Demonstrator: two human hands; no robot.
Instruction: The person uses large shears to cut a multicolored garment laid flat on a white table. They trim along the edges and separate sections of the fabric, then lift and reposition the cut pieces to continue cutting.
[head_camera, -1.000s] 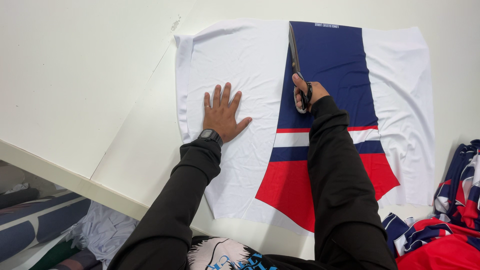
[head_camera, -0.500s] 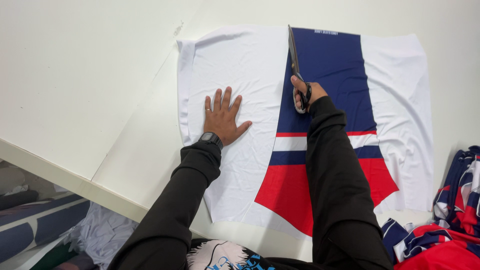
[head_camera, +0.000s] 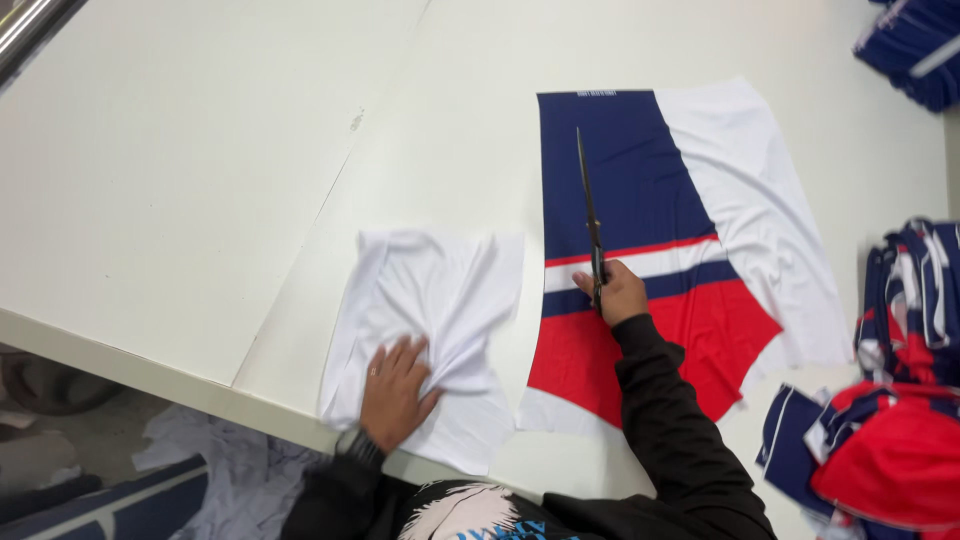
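Scissors (head_camera: 592, 225) clenched in the right hand (head_camera: 617, 292), fingers through the handles, long dark blades lying closed and pointing away across the navy part of the printed panel (head_camera: 640, 180). Panel spread flat on the white bench (head_camera: 200, 180): navy at the far end, a white and navy band across the middle, red nearest the body, a white margin along the right side. Left hand (head_camera: 395, 390) pressed down on a separate white strip (head_camera: 430, 300), fingers curled into it and bunching it into folds; not lifted, only gripped against the surface. Strip lying just beside the panel's left edge, a narrow gap of bench between them, its near end hanging at the bench edge.

Thin, limp, light fabric by the look of it; likely to slide and wrinkle under a flat palm. Best taken by pinching a bunched fold or an edge. Scissors stiff and pointed; handles the only safe hold.

Heap of red, navy and white pieces (head_camera: 900, 400) at the right, well apart from both hands. White scraps (head_camera: 220, 470) on the floor below.
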